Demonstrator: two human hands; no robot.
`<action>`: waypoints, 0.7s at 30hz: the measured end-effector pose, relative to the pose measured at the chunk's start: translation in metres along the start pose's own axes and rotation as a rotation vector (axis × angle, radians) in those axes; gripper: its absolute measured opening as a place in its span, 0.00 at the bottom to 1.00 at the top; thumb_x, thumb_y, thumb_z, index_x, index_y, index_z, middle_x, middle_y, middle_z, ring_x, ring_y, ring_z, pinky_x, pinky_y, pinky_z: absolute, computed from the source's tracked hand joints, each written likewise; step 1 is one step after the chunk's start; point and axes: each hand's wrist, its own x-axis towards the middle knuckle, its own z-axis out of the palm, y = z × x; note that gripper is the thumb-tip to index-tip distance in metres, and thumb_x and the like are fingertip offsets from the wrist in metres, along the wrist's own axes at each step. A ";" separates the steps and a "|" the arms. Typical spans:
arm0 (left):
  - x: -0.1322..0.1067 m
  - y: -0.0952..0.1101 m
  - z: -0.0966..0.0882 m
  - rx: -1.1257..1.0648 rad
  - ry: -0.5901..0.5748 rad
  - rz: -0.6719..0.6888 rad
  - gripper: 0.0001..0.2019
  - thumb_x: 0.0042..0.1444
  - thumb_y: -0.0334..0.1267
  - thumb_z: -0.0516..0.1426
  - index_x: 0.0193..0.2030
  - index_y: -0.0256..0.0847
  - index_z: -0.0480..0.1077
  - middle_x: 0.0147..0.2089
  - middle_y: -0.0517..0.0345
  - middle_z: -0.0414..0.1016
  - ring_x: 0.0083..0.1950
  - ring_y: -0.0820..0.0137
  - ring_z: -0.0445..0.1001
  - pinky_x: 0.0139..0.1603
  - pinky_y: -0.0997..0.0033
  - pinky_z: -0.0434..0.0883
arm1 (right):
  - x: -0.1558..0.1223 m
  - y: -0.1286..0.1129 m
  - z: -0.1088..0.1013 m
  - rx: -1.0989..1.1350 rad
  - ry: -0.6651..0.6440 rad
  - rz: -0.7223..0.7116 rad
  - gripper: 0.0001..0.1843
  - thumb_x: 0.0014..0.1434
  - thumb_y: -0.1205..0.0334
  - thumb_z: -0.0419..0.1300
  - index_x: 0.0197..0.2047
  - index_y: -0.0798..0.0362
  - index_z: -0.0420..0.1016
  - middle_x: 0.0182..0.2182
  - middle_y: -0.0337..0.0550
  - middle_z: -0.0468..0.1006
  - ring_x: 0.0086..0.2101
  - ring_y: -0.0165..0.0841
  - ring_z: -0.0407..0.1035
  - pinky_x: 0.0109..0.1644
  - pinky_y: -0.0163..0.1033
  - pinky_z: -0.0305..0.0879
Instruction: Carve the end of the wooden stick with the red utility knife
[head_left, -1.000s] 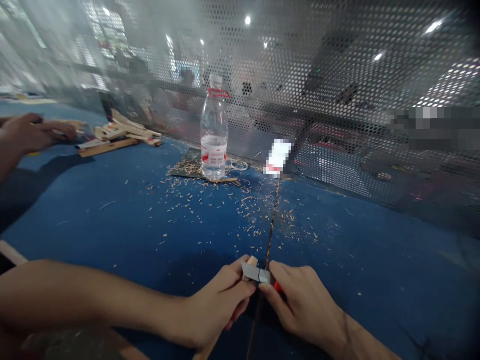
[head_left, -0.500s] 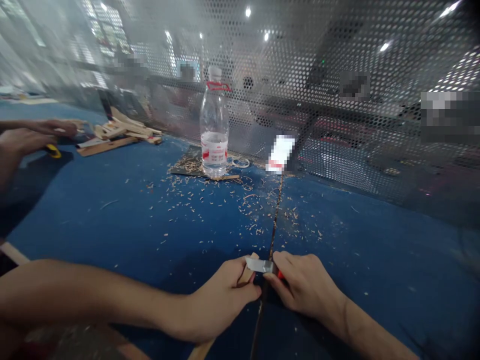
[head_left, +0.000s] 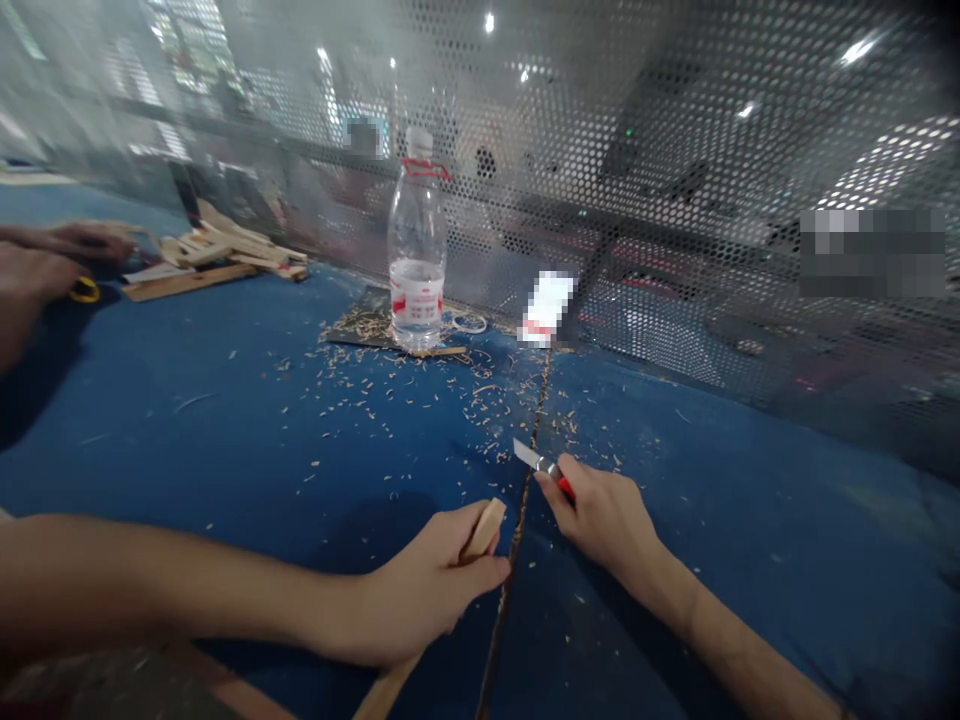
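Observation:
My left hand (head_left: 439,575) is closed around a wooden stick (head_left: 484,528). One end pokes out past my thumb and the other runs out below toward the bottom edge. In my right hand (head_left: 607,505) is a utility knife (head_left: 549,466) with a red part showing and its short blade out, pointing up and left. The blade is apart from the stick, a little above and to the right of its end. Most of the knife's handle is hidden in my fingers. Wood shavings (head_left: 480,405) lie scattered on the blue tabletop beyond both hands.
A clear plastic bottle (head_left: 417,270) stands upright on a dark sheet (head_left: 352,325) strewn with shavings. A lit phone (head_left: 547,305) leans against the perforated metal screen (head_left: 675,230). Wood pieces (head_left: 217,250) are piled at left, near another person's hands (head_left: 45,265). A seam crosses the blue table (head_left: 742,520).
My right hand has moved the knife forward, off the stick's end, and its blade now points up-left. My left hand keeps hold of the stick. The view has shifted slightly.

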 end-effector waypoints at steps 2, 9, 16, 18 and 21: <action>0.001 -0.001 -0.001 0.032 -0.017 0.013 0.08 0.59 0.43 0.58 0.38 0.46 0.61 0.23 0.72 0.58 0.22 0.75 0.57 0.21 0.76 0.59 | 0.000 0.000 0.000 -0.003 -0.004 0.010 0.26 0.76 0.45 0.42 0.34 0.48 0.69 0.25 0.41 0.82 0.23 0.35 0.74 0.28 0.39 0.46; 0.008 -0.004 -0.001 -0.076 0.014 0.009 0.11 0.59 0.46 0.59 0.41 0.47 0.61 0.21 0.73 0.59 0.20 0.74 0.57 0.22 0.74 0.60 | 0.000 -0.003 0.001 -0.002 0.010 0.014 0.25 0.76 0.45 0.43 0.33 0.47 0.69 0.25 0.40 0.82 0.23 0.35 0.75 0.28 0.39 0.47; 0.005 -0.007 0.000 0.010 0.032 0.062 0.13 0.68 0.52 0.49 0.38 0.46 0.59 0.20 0.70 0.59 0.21 0.71 0.57 0.26 0.70 0.60 | 0.001 -0.002 0.002 -0.010 0.046 -0.009 0.22 0.76 0.46 0.46 0.33 0.47 0.68 0.24 0.39 0.82 0.22 0.35 0.76 0.27 0.39 0.46; 0.002 -0.001 -0.003 0.134 0.033 0.085 0.10 0.69 0.48 0.48 0.46 0.46 0.61 0.23 0.70 0.60 0.24 0.69 0.60 0.29 0.68 0.61 | 0.001 -0.002 0.002 -0.020 0.041 -0.018 0.21 0.75 0.47 0.47 0.33 0.46 0.68 0.24 0.38 0.82 0.23 0.36 0.76 0.27 0.39 0.46; 0.003 0.005 -0.010 0.420 0.125 0.206 0.12 0.67 0.41 0.52 0.55 0.45 0.62 0.33 0.63 0.68 0.33 0.64 0.67 0.37 0.64 0.65 | 0.001 -0.001 0.002 -0.032 0.021 -0.022 0.20 0.75 0.48 0.47 0.33 0.46 0.67 0.24 0.38 0.82 0.23 0.37 0.77 0.27 0.40 0.46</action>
